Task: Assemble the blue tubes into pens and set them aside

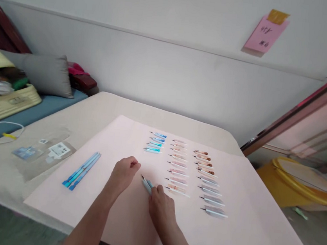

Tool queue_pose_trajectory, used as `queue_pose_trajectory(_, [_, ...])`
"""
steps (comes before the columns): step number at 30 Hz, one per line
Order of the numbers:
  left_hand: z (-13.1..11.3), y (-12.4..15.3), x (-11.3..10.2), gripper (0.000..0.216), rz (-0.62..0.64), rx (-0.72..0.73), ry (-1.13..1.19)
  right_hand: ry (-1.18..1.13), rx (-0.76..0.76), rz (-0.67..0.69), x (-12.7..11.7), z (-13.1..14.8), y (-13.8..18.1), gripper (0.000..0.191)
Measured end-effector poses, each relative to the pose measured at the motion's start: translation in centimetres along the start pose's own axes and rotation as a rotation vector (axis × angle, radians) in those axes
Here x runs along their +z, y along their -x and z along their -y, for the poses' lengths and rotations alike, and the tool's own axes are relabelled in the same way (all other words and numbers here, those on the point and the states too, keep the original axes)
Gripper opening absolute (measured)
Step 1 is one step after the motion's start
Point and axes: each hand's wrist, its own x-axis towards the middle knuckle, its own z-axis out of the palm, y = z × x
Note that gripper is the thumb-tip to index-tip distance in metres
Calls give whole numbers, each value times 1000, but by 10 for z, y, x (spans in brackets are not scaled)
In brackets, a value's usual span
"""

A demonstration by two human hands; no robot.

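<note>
My right hand [162, 207] is closed around a pale blue pen [147, 184], whose dark thin tip points up and left just over the pink sheet [128, 221]. My left hand [125, 170] is curled shut just left of that tip; what its fingers hold, if anything, is hidden. Beyond the hands lies a short column of blue and turquoise pens [153, 149]. To the right, pink patterned pens [178, 171] form another column beside brown and grey ones [214, 211], each with a dark tip and a white stick. Three long blue pens [82, 170] rest together on the left.
Clear plastic packets [56, 151] with labels lie on the table's left side. Beyond them are a white cable [6, 123], a grey cushion [45, 73] and an open cream case [12, 101]. A yellow bin [292, 182] stands right of the table. A pink note [264, 35] hangs on the wall.
</note>
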Motion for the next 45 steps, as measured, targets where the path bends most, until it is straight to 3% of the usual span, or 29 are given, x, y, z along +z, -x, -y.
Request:
queue_pose_trajectory(9, [3,5,7,21,38,-100,291,0,11,26,-1,1,-5,21])
queue_pose_trajectory(17, [14,6,18,26,7,-108,225,-324,129,-199,-16,1,-4,12])
queue_pose_trajectory(20, [10,12,28,30,114,-171,308,-472,163,-262,-19,2,-5,12])
queue_pose_trajectory(24, [3,18,42,18,222,-195,358,-597,134,-295,-21,1,-6,18])
queue_pose_trajectory(29, [4,9,33,18,101,-175,362,-596,103,-242,-27,-16,-8,18])
queue_pose_trajectory(34, [8,0,13,23,15,-163,409,-372,153,-83,-24,-31,-10,22])
queue_pose_trajectory(40, [15,-4,11,26,-11,-155,428,-144,63,30,-17,-16,-4,21])
queue_pose_trajectory(45, [20,-13,5,25,-72,-164,460,-231,-53,101,-17,8,12,16])
